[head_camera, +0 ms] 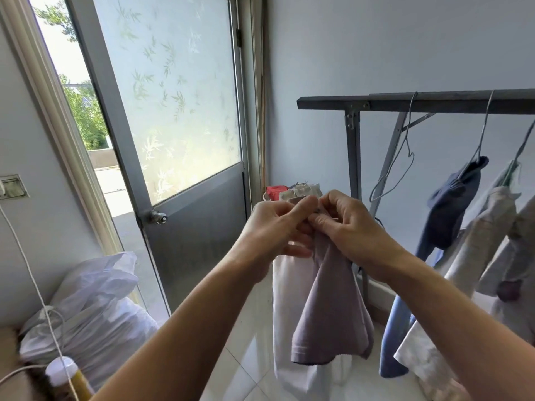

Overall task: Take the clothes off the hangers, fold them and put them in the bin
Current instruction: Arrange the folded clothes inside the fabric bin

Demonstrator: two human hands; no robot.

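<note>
Garment [330, 308] between left hand [276, 231], right hand [348, 228]

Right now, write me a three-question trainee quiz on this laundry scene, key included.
1. True or false: the left hand and the right hand both hold the top of the mauve fabric garment.
2. The thin wire hanger nearest the post of the grey metal rack is: A) bare; B) holding a navy top; C) holding a white towel.
3. Fill the gap: the frosted glass door stands ___.
Key: 1 true; 2 A; 3 open.
</note>
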